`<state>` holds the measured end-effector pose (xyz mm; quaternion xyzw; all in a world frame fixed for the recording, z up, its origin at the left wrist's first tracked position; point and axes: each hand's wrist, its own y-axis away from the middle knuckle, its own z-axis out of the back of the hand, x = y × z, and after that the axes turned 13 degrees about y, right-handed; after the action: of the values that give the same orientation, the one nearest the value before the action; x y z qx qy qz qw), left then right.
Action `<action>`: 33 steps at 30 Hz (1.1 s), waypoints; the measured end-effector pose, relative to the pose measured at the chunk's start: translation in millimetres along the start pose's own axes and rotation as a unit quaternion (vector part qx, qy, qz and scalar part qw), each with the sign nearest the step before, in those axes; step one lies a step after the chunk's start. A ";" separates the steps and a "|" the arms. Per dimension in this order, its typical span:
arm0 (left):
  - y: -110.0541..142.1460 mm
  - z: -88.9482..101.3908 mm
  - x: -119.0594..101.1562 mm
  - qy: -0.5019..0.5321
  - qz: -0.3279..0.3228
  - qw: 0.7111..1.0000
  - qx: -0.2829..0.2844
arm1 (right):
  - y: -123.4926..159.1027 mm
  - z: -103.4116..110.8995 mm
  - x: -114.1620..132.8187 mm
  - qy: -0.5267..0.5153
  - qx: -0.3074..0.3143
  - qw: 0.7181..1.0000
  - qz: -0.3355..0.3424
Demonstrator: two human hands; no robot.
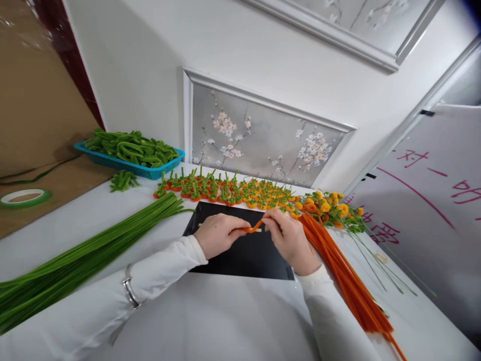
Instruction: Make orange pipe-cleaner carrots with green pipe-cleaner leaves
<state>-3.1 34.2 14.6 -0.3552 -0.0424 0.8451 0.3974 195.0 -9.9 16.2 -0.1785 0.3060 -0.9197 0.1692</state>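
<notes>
My left hand and my right hand meet over a black mat on the white table. Both pinch the same short orange pipe cleaner, which bends between their fingertips. A thin pale stick lies on the mat just under it. A bundle of long orange pipe cleaners lies right beside my right wrist. A bundle of long green pipe cleaners stretches along the table to the left of my left arm.
Rows of small orange and yellow pipe-cleaner flowers with green stems line the far edge of the mat. A blue tray holds bent green pieces. A roll of green tape rests on cardboard at left. A whiteboard leans at right.
</notes>
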 end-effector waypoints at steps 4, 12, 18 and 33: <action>1.1 -1.3 -4.1 0.011 -0.024 0.999 0.045 | -0.9 -4.6 -7.7 -0.052 0.001 0.998 -0.038; 3.0 -1.4 -16.8 0.054 -0.032 0.996 0.067 | 1.2 -14.1 -10.0 -0.030 0.086 0.993 -0.069; 3.1 -0.5 -17.2 0.103 0.003 0.995 -0.017 | 1.3 -9.2 -8.9 -0.033 0.167 0.984 -0.043; -3.6 4.5 -1.7 0.134 0.041 0.986 -0.090 | 7.0 0.8 4.5 0.059 0.097 0.990 0.087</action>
<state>-2.9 36.4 20.2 -0.5011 -0.0502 0.7980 0.3310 192.8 -17.5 13.4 -0.0790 0.2389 -0.9357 0.2472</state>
